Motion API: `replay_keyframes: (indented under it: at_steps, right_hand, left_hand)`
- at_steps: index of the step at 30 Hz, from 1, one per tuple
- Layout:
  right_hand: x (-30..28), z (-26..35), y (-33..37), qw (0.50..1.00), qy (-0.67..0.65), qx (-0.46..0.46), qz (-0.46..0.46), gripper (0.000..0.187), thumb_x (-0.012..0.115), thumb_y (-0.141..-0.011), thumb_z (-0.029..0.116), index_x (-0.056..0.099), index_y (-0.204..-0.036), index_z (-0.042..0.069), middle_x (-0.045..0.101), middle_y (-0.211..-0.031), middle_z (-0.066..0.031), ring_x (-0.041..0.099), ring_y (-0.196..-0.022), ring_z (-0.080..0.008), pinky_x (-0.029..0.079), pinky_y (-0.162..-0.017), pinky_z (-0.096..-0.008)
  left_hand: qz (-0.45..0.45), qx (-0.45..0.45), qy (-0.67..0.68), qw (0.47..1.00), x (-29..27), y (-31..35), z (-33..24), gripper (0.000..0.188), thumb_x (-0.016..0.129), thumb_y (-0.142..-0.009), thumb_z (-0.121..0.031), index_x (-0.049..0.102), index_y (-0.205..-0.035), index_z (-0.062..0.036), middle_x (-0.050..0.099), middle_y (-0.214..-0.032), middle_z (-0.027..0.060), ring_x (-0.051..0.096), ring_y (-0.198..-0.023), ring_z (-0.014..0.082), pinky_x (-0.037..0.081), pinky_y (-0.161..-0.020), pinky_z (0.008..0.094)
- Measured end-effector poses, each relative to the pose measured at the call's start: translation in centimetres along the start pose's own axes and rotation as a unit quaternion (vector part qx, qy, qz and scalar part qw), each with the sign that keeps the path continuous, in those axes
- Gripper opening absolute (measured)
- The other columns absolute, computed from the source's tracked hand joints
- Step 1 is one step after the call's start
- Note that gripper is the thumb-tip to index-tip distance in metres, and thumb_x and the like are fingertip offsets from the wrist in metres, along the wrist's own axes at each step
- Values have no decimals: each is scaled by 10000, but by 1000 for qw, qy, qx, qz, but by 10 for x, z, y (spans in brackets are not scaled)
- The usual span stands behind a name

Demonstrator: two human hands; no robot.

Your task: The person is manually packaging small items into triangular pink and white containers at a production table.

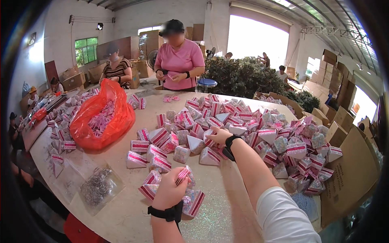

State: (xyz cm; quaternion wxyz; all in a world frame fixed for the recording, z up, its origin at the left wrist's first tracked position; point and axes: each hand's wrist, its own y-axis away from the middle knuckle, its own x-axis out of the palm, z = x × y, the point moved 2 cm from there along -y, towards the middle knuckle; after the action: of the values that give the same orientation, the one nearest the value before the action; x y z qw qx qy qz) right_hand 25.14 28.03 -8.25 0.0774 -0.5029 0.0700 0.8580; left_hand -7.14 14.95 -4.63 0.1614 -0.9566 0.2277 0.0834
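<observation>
Free tabletop (231,202) between left hand (170,190) and right forearm (252,172), heaped wedges (267,135) as barrier beyond

Glittery white wedges (210,157), pink-striped, loosely heaped, handheld wedge (191,177) seemingly tilted

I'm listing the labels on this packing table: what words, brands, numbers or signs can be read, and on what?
None can be read with certainty.
Carton at right: dark print, too small and blurred to read.
Wedges: pink stripes, no legible lettering.
Red bag: no lettering that I can make out.
</observation>
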Motion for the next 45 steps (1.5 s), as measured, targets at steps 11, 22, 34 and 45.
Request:
replay_keyframes:
  at_steps: [11,22,34,45]
  right_hand:
    - [25,53,214,912,324,-253,17,505,638,-714,433,585,-1075,83,592,-928,-138,498,-1002,-331,446,-803,-467]
    - [33,64,366,987,64,-146,-15,704,757,-620,289,483,-1192,-18,434,-1209,-267,451,-1099,-437,397,-928,-471]
    - [14,19,335,829,-544,-61,-113,605,699,-756,50,365,-1259,39,545,-1068,-92,573,-949,-176,499,-806,-316]
    - [-22,43,317,620,-735,-119,-247,514,639,-827,30,326,-1230,87,528,-1096,-102,567,-992,-197,481,-856,-334]
  left_hand:
    - [-10,-1,38,999,2,0,13,222,572,-789,-47,574,-999,25,616,-778,142,606,-693,191,472,-637,310]
    - [22,96,-64,993,17,0,-2,163,537,-806,-92,542,-930,13,562,-770,211,551,-712,352,441,-649,379]
    - [154,36,170,973,47,12,-37,145,572,-865,-66,562,-1002,-22,587,-835,5,530,-700,75,460,-615,245]
    - [290,-50,249,923,120,28,-51,362,604,-851,-19,480,-1192,-7,584,-1019,36,555,-892,86,473,-763,229]
